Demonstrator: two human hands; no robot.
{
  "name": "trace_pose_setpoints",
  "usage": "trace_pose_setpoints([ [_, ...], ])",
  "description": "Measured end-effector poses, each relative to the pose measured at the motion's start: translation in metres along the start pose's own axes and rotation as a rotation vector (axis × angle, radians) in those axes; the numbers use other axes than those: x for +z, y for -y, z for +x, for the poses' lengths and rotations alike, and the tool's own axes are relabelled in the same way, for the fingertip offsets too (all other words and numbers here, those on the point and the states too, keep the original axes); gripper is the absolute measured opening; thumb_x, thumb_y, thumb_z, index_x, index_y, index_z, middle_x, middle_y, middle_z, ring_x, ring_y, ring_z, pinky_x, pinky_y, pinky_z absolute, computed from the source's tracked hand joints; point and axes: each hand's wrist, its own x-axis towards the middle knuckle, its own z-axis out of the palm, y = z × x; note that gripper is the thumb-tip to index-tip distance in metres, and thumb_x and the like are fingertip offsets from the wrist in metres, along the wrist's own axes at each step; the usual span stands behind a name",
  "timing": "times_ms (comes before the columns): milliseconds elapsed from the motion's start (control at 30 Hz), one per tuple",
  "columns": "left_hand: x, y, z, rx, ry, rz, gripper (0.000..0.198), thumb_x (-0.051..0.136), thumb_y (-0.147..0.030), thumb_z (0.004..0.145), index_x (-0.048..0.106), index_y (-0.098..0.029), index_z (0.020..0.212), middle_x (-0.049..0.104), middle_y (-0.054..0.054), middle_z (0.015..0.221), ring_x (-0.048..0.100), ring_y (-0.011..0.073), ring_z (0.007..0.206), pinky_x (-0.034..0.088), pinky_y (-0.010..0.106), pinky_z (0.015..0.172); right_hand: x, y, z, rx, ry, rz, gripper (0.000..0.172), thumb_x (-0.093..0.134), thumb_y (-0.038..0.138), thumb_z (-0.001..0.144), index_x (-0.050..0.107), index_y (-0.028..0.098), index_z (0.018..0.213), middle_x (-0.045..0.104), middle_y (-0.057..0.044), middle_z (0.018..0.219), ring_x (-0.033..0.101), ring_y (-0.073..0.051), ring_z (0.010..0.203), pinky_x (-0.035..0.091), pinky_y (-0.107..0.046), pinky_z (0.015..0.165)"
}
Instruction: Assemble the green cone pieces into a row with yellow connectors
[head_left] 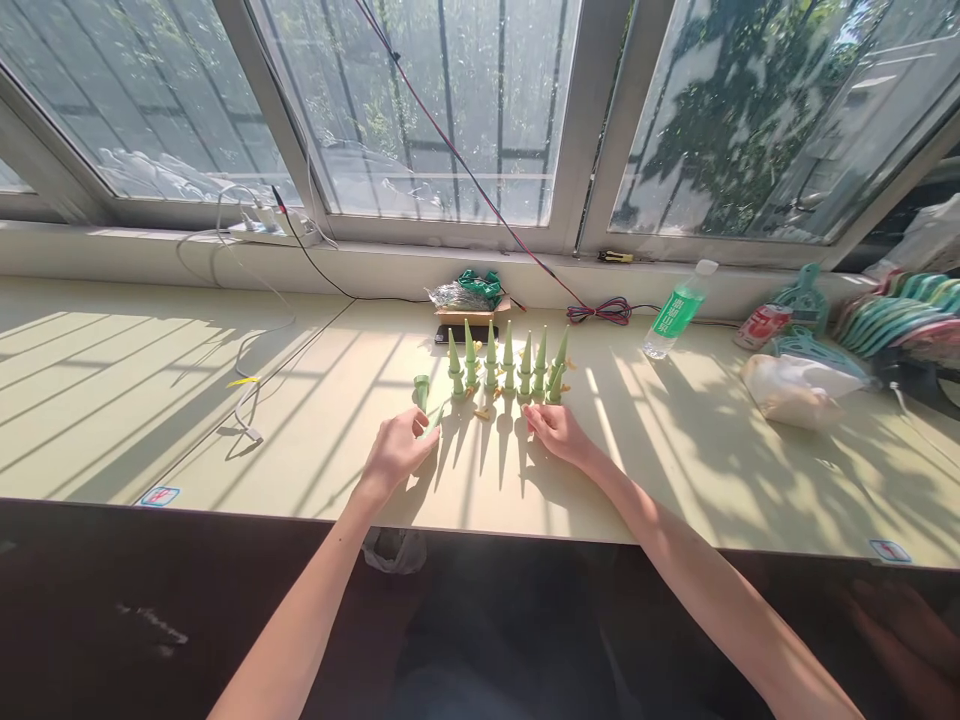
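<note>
Several pointed green cones (508, 360) stand upright in rows at the middle of the table, with small yellow-orange pieces among them. My left hand (399, 445), left of the rows, is closed on a slim green cone (433, 418) that tilts up to the right. Just beyond that hand stands a green piece with a wide flat top (421, 388). A small yellow piece (481, 413) lies in front of the rows. My right hand (556, 432) is at the front right of the cones, fingers pinched together; whatever is between the fingertips is too small to make out.
Behind the cones are a dark phone (457, 334) and a small box with plastic wrap (466, 297). A water bottle (677, 312), a red can (763, 325), a plastic bag (795, 390) and hangers (900, 315) stand to the right. A white cable (241, 375) lies left.
</note>
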Motion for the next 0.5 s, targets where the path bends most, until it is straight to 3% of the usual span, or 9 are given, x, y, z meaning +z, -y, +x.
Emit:
trace_pose_setpoints([
  [100, 0.003, -0.001, 0.001, 0.037, 0.019, -0.046, 0.027, 0.062, -0.042, 0.077, 0.067, -0.017, 0.085, 0.071, 0.009, 0.08, 0.067, 0.0241, 0.073, 0.048, 0.031, 0.063, 0.0, 0.0, 0.0, 0.009, -0.004, -0.002, 0.058, 0.039, 0.063, 0.101, 0.05, 0.02, 0.063, 0.042, 0.002, 0.055, 0.039, -0.012, 0.051, 0.029, -0.028, 0.054],
  [300, 0.013, -0.024, 0.017, 0.187, 0.21, -0.073, 0.047, 0.058, -0.049, 0.084, 0.072, -0.013, 0.111, 0.073, 0.007, 0.079, 0.065, 0.0229, 0.07, 0.048, 0.032, 0.063, 0.0, -0.001, 0.0, -0.006, -0.008, -0.002, 0.054, 0.041, 0.058, 0.101, 0.049, 0.02, 0.063, 0.044, 0.002, 0.056, 0.042, -0.012, 0.053, 0.03, -0.028, 0.055],
  [500, 0.033, -0.04, 0.044, 0.227, 0.238, 0.015, 0.03, 0.057, -0.038, 0.085, 0.074, -0.017, 0.099, 0.072, 0.008, 0.085, 0.064, 0.0233, 0.077, 0.045, 0.03, 0.065, 0.001, 0.0, 0.002, -0.024, -0.013, -0.012, 0.052, 0.04, 0.055, 0.101, 0.048, 0.02, 0.063, 0.046, 0.002, 0.057, 0.044, -0.012, 0.054, 0.032, -0.027, 0.055],
])
